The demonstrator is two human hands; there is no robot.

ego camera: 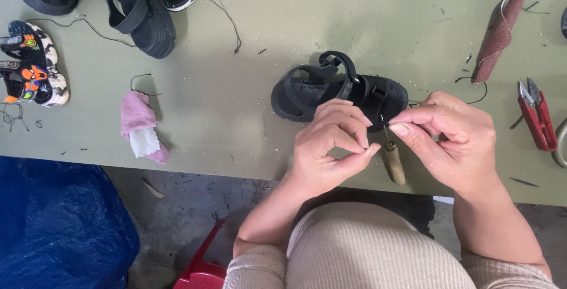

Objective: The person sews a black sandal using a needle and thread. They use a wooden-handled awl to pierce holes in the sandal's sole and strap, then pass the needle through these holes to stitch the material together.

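A wooden-handled awl (393, 160) stands between the two hands (333, 147) at the near edge of the olive-green bench (248, 111), its thin metal needle pointing up toward the fingertips. The left hand is pinched together, thumb against forefinger, just left of the needle. The right hand (455, 141) is likewise pinched, its thumb and forefinger meeting right at the needle's tip; it seems to grip a fine dark thread (472, 97) there, though the thread is too thin to be sure of at the fingers. The wooden handle lies against the bench edge, apparently steadied by the left hand's lower fingers.

Just beyond the hands lies a black sandal (336, 91), straps up, partly hidden behind the knuckles.

To do this well, I judge the awl should be kept steady while the thread end is held short and taut close to the needle, so it does not fray or slip.

Further out: red thread snips (536, 117) at the right, a rolled strip of reddish sandpaper (499, 32) at the far right, a pink rag (140, 124) to the left, a patterned child's sandal (32, 67) at the far left, and more black footwear (144, 11) along the far edge.
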